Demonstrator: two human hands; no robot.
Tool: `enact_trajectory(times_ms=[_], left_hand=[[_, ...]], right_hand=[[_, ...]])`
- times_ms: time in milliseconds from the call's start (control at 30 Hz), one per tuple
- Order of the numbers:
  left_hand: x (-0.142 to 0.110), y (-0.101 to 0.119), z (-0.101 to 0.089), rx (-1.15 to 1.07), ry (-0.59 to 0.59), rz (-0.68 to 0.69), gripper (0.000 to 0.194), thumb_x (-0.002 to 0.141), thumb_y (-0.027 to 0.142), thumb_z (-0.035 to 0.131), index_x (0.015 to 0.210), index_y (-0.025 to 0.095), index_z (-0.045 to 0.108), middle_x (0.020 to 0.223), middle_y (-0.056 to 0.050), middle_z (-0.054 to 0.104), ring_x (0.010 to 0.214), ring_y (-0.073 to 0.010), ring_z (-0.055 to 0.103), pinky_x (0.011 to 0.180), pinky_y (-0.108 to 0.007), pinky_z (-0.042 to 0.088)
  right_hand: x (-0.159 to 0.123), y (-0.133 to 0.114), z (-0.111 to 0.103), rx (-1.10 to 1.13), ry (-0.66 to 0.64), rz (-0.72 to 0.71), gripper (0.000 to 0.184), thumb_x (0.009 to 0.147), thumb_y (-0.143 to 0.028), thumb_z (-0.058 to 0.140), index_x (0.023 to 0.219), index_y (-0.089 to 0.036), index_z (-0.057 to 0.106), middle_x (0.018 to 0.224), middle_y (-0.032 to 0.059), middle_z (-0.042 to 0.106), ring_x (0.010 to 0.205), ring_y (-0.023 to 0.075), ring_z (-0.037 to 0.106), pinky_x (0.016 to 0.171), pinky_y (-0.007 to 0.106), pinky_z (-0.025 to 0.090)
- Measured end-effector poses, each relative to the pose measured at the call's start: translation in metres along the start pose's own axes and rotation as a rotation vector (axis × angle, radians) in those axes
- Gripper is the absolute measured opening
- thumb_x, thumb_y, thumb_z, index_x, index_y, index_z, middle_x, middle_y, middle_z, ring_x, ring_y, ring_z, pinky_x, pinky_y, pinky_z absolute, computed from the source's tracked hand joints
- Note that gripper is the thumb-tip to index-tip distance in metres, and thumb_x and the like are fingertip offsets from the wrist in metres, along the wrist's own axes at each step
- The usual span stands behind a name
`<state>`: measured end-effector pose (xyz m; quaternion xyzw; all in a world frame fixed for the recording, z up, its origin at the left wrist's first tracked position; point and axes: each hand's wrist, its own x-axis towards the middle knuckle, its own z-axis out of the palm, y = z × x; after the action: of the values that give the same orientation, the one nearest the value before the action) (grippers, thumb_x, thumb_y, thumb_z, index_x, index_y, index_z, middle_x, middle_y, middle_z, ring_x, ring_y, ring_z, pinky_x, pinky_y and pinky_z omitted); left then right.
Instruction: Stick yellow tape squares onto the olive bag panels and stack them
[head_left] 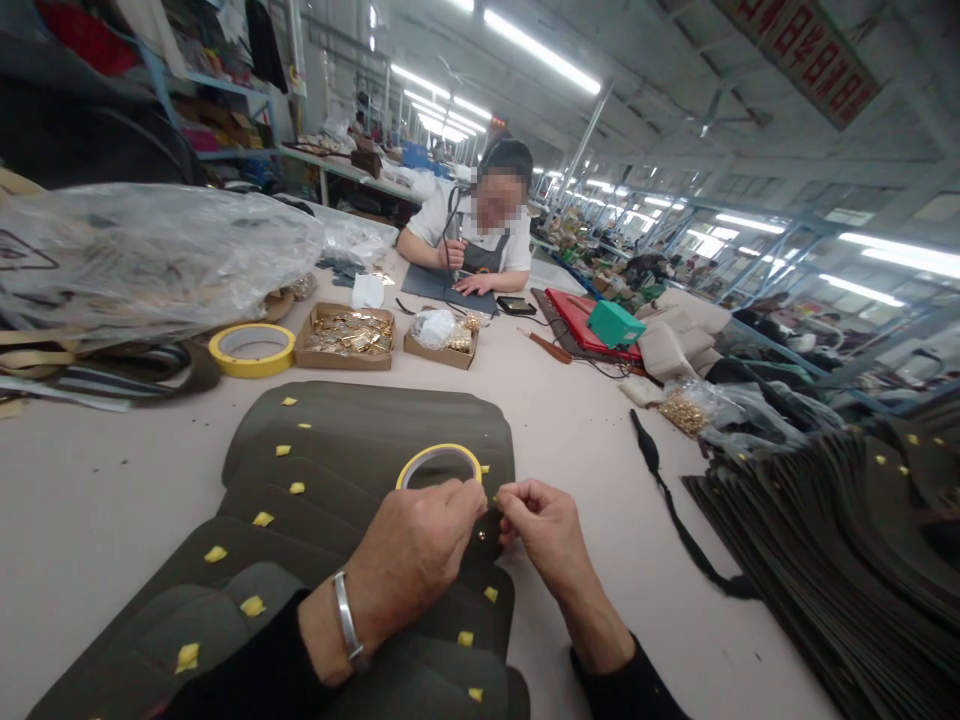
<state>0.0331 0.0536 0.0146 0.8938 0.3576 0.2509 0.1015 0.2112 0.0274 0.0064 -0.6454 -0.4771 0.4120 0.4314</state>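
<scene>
My left hand (420, 535), with a silver bangle at the wrist, is closed on a thin roll of yellow tape (439, 452). My right hand (544, 525) pinches at a small bit of yellow tape (496, 498), mostly hidden by the fingertips. Both hands are close together over the right edge of dark olive panels (360, 420), which overlap in a stack on the table. Small yellow tape pieces (262, 519) are stuck along both sides of the panels. A small shiny metal stud (481, 536) shows on a panel between my hands.
Cardboard boxes of gold metal parts (349, 335) and a larger yellow tape roll (253, 352) stand behind the panels. Across the table (585, 440), a co-worker (480, 235) holds a corded tool. A black strap (675, 510) and more stacked olive panels (825, 560) lie to the right.
</scene>
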Motion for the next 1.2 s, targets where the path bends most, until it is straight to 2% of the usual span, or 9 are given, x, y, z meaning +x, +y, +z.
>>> enact_trajectory(times_ms=[100, 200, 367, 633, 833, 933, 1067, 1133, 1200], left_hand=[[0.003, -0.002, 0.0, 0.142, -0.125, -0.055, 0.015, 0.093, 0.012, 0.042, 0.09, 0.02, 0.054, 0.079, -0.002, 0.063, 0.073, -0.0211, 0.061, 0.061, -0.031, 0.047], [0.006, -0.003, -0.001, 0.202, -0.234, -0.108, 0.015, 0.092, 0.01, 0.044, 0.092, 0.02, 0.055, 0.085, -0.003, 0.064, 0.08, -0.0225, 0.061, 0.065, -0.032, 0.05], [0.007, -0.001, -0.003, 0.204, -0.319, -0.164, 0.017, 0.093, 0.01, 0.041, 0.094, 0.019, 0.055, 0.089, -0.005, 0.063, 0.084, -0.0212, 0.061, 0.07, -0.031, 0.052], [0.006, -0.002, -0.002, 0.191, -0.316, -0.152, 0.02, 0.091, 0.007, 0.038, 0.095, 0.019, 0.054, 0.09, -0.006, 0.063, 0.084, -0.0234, 0.062, 0.071, -0.035, 0.054], [0.005, -0.004, -0.001, 0.18, -0.299, -0.151, 0.022, 0.089, 0.004, 0.039, 0.096, 0.019, 0.054, 0.089, -0.007, 0.062, 0.082, -0.0243, 0.062, 0.07, -0.036, 0.053], [0.004, -0.004, -0.001, 0.183, -0.285, -0.145, 0.023, 0.088, 0.003, 0.039, 0.095, 0.019, 0.054, 0.088, -0.007, 0.062, 0.082, -0.0254, 0.062, 0.07, -0.037, 0.054], [0.003, -0.002, 0.0, 0.19, -0.295, -0.147, 0.023, 0.086, 0.002, 0.039, 0.093, 0.019, 0.053, 0.087, -0.007, 0.063, 0.082, -0.0267, 0.062, 0.069, -0.039, 0.053], [0.003, -0.001, 0.0, 0.182, -0.309, -0.144, 0.023, 0.085, 0.002, 0.04, 0.093, 0.019, 0.053, 0.088, -0.007, 0.063, 0.082, -0.027, 0.062, 0.069, -0.04, 0.053], [0.003, 0.0, 0.001, 0.173, -0.331, -0.134, 0.022, 0.084, 0.002, 0.042, 0.093, 0.019, 0.053, 0.088, -0.008, 0.064, 0.082, -0.0268, 0.063, 0.069, -0.039, 0.053]], right_hand=[[-0.002, 0.012, -0.009, -0.105, -0.138, 0.065, 0.021, 0.076, -0.033, 0.062, 0.075, -0.013, 0.07, 0.056, 0.0009, 0.063, 0.048, 0.0113, 0.055, 0.048, 0.022, 0.044], [-0.009, 0.015, -0.01, -0.306, -0.12, -0.051, 0.019, 0.08, -0.028, 0.059, 0.076, -0.015, 0.073, 0.059, 0.0018, 0.066, 0.055, 0.0128, 0.058, 0.054, 0.023, 0.043], [-0.014, 0.01, -0.001, -0.489, -0.11, -0.217, 0.017, 0.081, -0.018, 0.057, 0.077, -0.018, 0.074, 0.074, 0.0028, 0.072, 0.068, 0.0157, 0.065, 0.065, 0.025, 0.046], [-0.013, 0.012, 0.005, -0.788, -0.129, -0.377, 0.017, 0.082, -0.011, 0.055, 0.077, -0.019, 0.069, 0.076, 0.0039, 0.071, 0.069, 0.0178, 0.066, 0.066, 0.027, 0.046], [-0.012, 0.012, -0.012, -0.609, -0.074, -0.347, 0.02, 0.088, -0.022, 0.058, 0.107, -0.019, 0.062, 0.062, -0.0029, 0.064, 0.054, 0.0142, 0.061, 0.056, 0.023, 0.046], [-0.013, 0.013, -0.019, -0.64, -0.1, -0.549, 0.012, 0.091, -0.018, 0.053, 0.091, -0.019, 0.064, 0.075, 0.0024, 0.067, 0.065, 0.0147, 0.063, 0.062, 0.024, 0.049], [-0.015, 0.013, -0.014, -0.903, -0.253, -0.805, 0.018, 0.09, -0.009, 0.049, 0.087, -0.016, 0.065, 0.078, 0.007, 0.065, 0.072, 0.019, 0.063, 0.066, 0.028, 0.051], [-0.016, 0.013, -0.007, -1.026, -0.289, -0.815, 0.018, 0.086, -0.005, 0.051, 0.084, -0.015, 0.066, 0.077, 0.0078, 0.065, 0.072, 0.0214, 0.063, 0.065, 0.03, 0.051], [-0.015, 0.012, -0.001, -1.099, -0.293, -0.733, 0.018, 0.083, -0.003, 0.053, 0.081, -0.015, 0.066, 0.074, 0.0077, 0.065, 0.07, 0.0225, 0.063, 0.064, 0.031, 0.05]])
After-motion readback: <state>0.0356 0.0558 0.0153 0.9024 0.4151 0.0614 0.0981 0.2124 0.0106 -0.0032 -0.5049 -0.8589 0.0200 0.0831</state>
